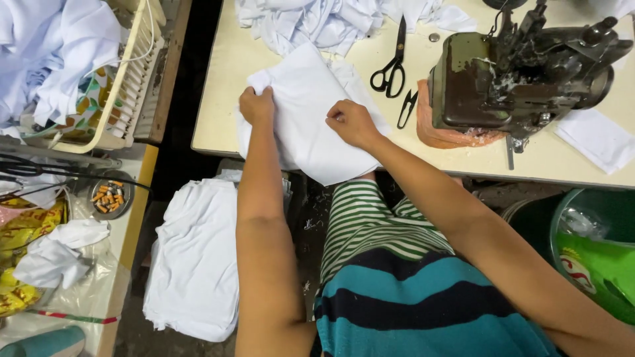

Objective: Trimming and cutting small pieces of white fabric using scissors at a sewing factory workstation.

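The white fabric piece (pixel 307 122) lies flat on the cream counter (pixel 225 79), near its front edge, with its lower corner hanging a little over that edge toward the person's lap. It looks like thin, soft cotton knit, plain and unmarked, folded or doubled so that it forms a rough slanted rectangle with fairly clean edges. The left hand (pixel 256 106) is closed on the upper left corner of the piece, bunching it slightly. The right hand (pixel 352 122) presses on the right edge with fingers curled, pinching or pinning the cloth there (which of the two is hard to tell).

Judging from how things lie, the piece is being squared up or smoothed on the counter and is not yet under the sewing machine (pixel 522 73), which stands well apart to the right on an orange cloth pad. So the handling seems to be at an early, aligning stage, with any stitching not yet begun on this piece.

Just beyond the right hand lie black scissors (pixel 391 66) and a small thread snipper (pixel 407 109). A heap of more white pieces (pixel 317 23) sits at the far side of the counter, and another white stack (pixel 195 258) rests low at the person's left.
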